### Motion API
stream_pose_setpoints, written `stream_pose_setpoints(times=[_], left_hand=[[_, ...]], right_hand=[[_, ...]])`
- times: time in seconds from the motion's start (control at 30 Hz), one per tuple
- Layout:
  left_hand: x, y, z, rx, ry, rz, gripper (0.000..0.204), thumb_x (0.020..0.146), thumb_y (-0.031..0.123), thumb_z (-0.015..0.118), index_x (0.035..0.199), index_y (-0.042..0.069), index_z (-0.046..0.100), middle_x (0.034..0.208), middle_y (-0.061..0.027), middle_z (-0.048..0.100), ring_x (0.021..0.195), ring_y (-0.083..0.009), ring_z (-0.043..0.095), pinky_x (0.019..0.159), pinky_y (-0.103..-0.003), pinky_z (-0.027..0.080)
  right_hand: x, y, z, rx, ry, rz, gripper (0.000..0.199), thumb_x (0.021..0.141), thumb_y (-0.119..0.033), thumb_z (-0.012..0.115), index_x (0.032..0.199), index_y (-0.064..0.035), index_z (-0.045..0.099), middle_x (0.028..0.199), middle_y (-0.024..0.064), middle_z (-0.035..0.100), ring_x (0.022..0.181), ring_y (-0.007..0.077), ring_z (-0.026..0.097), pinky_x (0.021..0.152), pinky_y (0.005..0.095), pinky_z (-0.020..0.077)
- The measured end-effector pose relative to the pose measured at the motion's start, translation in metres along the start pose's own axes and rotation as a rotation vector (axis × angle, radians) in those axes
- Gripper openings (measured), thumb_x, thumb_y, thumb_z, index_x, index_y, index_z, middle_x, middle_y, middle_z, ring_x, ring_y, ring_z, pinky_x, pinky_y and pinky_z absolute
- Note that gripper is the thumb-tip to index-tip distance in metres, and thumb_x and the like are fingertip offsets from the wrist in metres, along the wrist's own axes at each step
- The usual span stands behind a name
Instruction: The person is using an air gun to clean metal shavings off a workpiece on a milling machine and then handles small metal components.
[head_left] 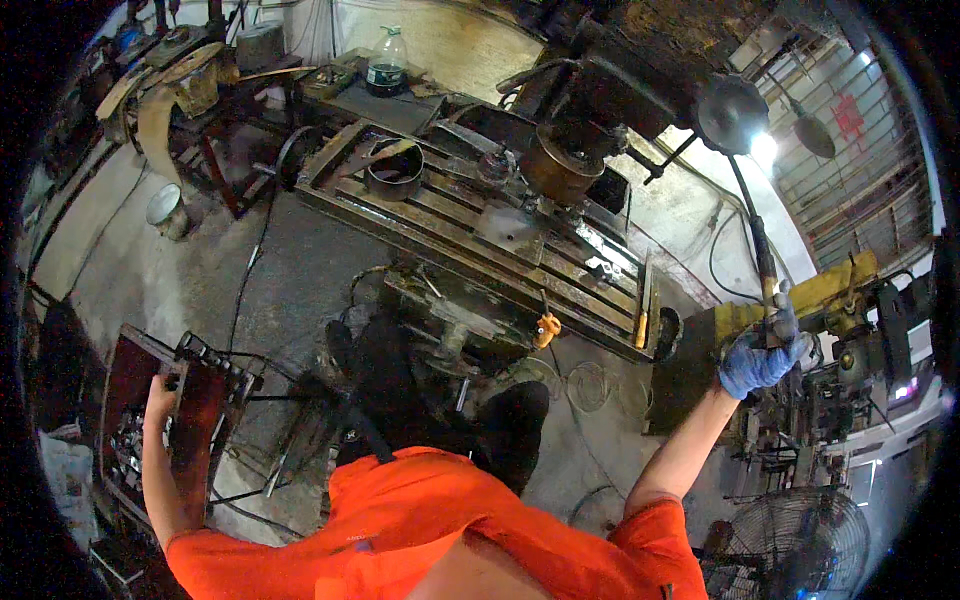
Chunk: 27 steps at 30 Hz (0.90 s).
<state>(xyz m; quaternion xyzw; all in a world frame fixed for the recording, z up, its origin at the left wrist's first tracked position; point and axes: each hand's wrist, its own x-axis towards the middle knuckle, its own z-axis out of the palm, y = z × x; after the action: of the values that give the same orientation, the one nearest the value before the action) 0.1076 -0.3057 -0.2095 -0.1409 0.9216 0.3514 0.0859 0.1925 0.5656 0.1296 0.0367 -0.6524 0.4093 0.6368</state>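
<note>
At the far left, my bare left hand [161, 392] reaches over a dark red tray [199, 425]. Its fingers are curled at a small dark thing that I cannot make out. Small shiny metal parts [128, 440] lie in the tray beside my forearm. On the right, my right hand [757, 364], in a blue-grey glove, is raised and closed around the lower end of a dark rod [757, 235]. That rod runs up toward the round dark lamp [732, 113], whose bulb is lit.
Ahead stands a slotted machine table [450, 215] bearing a dark pot [394, 175] and a brownish round container [562, 165]. An orange-handled thing [546, 331] hangs at its front edge. A fan [795, 540] is at lower right, a metal bucket [168, 211] at left. Cables cross the floor.
</note>
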Motion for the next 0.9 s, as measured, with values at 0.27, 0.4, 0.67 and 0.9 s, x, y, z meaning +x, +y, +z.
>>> stream_pose_setpoints(times=[0.27, 0.4, 0.67, 0.9], left_hand=[[0.015, 0.025, 0.005, -0.183, -0.067, -0.059, 0.047, 0.068, 0.006, 0.066, 0.111, -0.001, 0.048, 0.103, -0.0091, 0.056, 0.094, -0.0204, 0.052, 0.084, -0.031, 0.041], [0.023, -0.002, 0.015, -0.151, -0.017, 0.082, 0.043, 0.070, 0.005, 0.065, 0.109, 0.000, 0.048, 0.097, -0.0098, 0.056, 0.082, -0.0183, 0.053, 0.072, -0.030, 0.043], [0.044, -0.058, 0.027, -0.078, 0.080, 0.038, 0.035, 0.074, 0.008, 0.064, 0.106, 0.003, 0.049, 0.078, -0.0089, 0.054, 0.053, -0.0128, 0.050, 0.042, -0.027, 0.040], [0.026, -0.026, 0.010, 0.066, 0.132, -0.047, 0.030, 0.072, -0.002, 0.059, 0.101, -0.006, 0.050, 0.096, -0.0129, 0.056, 0.091, -0.0237, 0.052, 0.081, -0.032, 0.041]], right_hand=[[0.019, -0.015, 0.010, -0.109, -0.007, -0.113, 0.046, 0.091, -0.036, 0.030, 0.088, 0.0017, 0.057, 0.099, 0.0187, 0.059, 0.098, 0.0300, 0.054, 0.091, 0.0423, 0.0384], [0.030, -0.024, 0.007, 0.068, -0.034, -0.078, 0.043, 0.090, -0.033, 0.032, 0.084, 0.0011, 0.058, 0.092, 0.0180, 0.061, 0.096, 0.0307, 0.055, 0.092, 0.0458, 0.0370], [0.090, -0.028, 0.000, 0.069, -0.103, -0.145, 0.036, 0.085, -0.032, 0.042, 0.091, 0.0002, 0.058, 0.088, 0.0128, 0.062, 0.092, 0.0294, 0.058, 0.090, 0.0456, 0.0416], [0.158, -0.047, 0.001, -0.734, -0.117, -0.630, 0.035, 0.080, -0.020, 0.047, 0.109, -0.0006, 0.054, 0.101, 0.0102, 0.058, 0.096, 0.0262, 0.056, 0.091, 0.0417, 0.0428]])
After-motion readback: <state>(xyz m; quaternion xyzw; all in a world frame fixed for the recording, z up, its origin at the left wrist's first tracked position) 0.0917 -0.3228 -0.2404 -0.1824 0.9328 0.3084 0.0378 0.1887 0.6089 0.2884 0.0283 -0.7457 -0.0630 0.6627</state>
